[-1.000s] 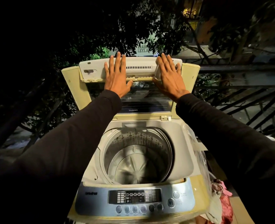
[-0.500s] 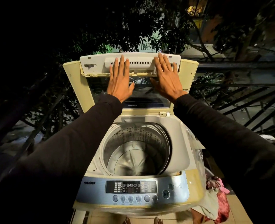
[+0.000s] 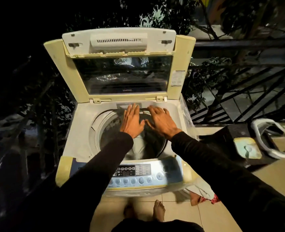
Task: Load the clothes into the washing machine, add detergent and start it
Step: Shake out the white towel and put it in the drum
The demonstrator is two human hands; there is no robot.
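Note:
A cream top-loading washing machine (image 3: pixel 81 134) stands in front of me with its folding lid (image 3: pixel 121 71) raised upright at the back. The steel drum (image 3: pixel 143 148) is open below and I see no clothes in it. My left hand (image 3: pixel 132 121) and my right hand (image 3: pixel 161 121) hover side by side over the far half of the drum opening, fingers spread and straight, holding nothing. Both arms wear dark sleeves. The blue-grey control panel (image 3: pixel 141 173) with a display and a row of round buttons runs along the near edge. A bundle of clothes (image 3: pixel 203 195) shows low at the machine's right.
A dark ledge at the right carries a small pale tray (image 3: pixel 246 148) and a white hoop-shaped object (image 3: pixel 272 139). Black metal railings (image 3: pixel 238 91) and foliage lie behind. Tiled floor and my bare feet (image 3: pixel 158 210) are below. Clear plastic wrap hangs off the machine's right side.
Both hands have come off the raised lid and dropped down to hover over the drum opening. The lid stays up by itself. My view has tilted downward and to the right.

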